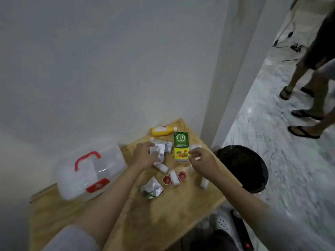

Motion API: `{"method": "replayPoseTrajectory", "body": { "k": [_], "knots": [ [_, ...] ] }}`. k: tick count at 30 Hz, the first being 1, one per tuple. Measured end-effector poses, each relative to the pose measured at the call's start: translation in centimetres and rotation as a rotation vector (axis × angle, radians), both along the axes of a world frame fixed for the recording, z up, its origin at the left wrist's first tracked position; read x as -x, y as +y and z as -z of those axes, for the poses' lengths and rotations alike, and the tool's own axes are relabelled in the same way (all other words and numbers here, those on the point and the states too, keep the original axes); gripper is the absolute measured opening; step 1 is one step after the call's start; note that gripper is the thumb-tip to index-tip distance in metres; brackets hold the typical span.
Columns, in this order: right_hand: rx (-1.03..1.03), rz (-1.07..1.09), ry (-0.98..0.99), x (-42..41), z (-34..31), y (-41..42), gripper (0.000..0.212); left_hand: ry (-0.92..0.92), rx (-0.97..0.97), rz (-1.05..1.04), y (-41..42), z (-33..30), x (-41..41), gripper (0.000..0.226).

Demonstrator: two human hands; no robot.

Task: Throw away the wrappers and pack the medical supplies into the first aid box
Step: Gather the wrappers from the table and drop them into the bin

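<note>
The clear first aid box, with a red handle and red latch, sits shut on the left of the wooden table. My left hand rests on a pile of white wrappers, its fingers curled onto them. My right hand hovers beside the green and yellow OB herbal box, fingers pinched on a small clear wrapper. A yellow bottle lies at the back. White gauze rolls, two red tape rolls and a silver foil packet lie near the front.
A black bin lined with a dark bag stands on the floor right of the table. The wall runs close behind the table. Other people's legs in sandals stand at the far right. My own shoe shows below the table edge.
</note>
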State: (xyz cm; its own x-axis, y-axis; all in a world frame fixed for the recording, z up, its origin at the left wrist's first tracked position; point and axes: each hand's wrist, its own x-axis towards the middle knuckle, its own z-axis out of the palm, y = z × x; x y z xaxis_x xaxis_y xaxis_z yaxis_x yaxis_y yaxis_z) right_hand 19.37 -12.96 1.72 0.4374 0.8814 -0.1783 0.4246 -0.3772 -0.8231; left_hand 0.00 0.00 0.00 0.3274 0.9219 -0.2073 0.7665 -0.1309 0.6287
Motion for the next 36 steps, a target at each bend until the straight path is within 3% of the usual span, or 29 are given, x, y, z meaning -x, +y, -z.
{"method": "replayPoseTrajectory", "body": {
  "k": [5,12,20,25,32,36],
  "knots": [
    [0.04,-0.199,0.09,5.4,2.9,-1.1,0.02,-0.041,0.062,-0.056,1.7,0.2,-0.9,0.038],
    [0.089,-0.057,0.079,11.1,5.6,-2.7,0.008,-0.115,0.166,-0.179,2.0,1.4,-1.0,0.027],
    [0.075,0.002,0.018,13.3,7.5,-3.9,0.045,-0.107,0.195,-0.212,2.4,1.8,-1.1,0.024],
    [0.08,0.061,0.019,13.6,7.7,-3.7,0.049,-0.144,0.156,-0.206,2.4,2.2,-0.9,0.016],
    [-0.024,0.099,0.076,13.9,8.4,-4.2,0.037,-0.267,0.189,-0.232,1.5,1.5,-0.5,0.025],
    [0.026,0.104,0.076,13.9,8.9,-4.1,0.025,-0.291,0.199,-0.264,0.6,1.0,0.3,0.028]
  ]
}}
